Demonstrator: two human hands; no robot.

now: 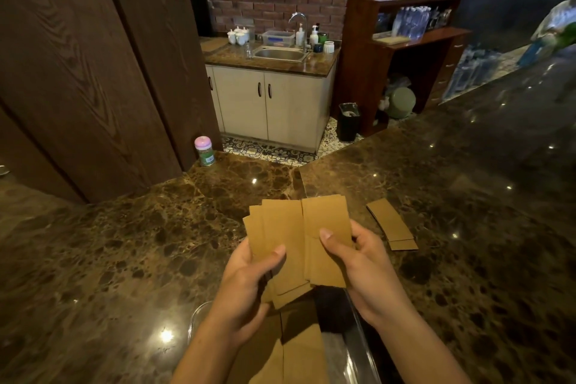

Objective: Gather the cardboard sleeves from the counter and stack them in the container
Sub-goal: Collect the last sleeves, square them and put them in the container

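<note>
In the lower middle of the frame we hold a fanned bunch of cardboard sleeves [296, 243] above the clear container [358, 349]. Our left hand [246, 287] pinches the left part of the fan, thumb on top; our right hand [361, 265] grips the right part, thumb across its face. More sleeves already lie flat in the container [299, 352] at the bottom edge. Right of our hands, a small pile of sleeves [391, 224] rests on the dark marble counter [124, 259]. A pink-lidded jar [204, 150] stands further back, left of centre.

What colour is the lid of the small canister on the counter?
Pink, on the small green-labelled canister; head view.
</note>
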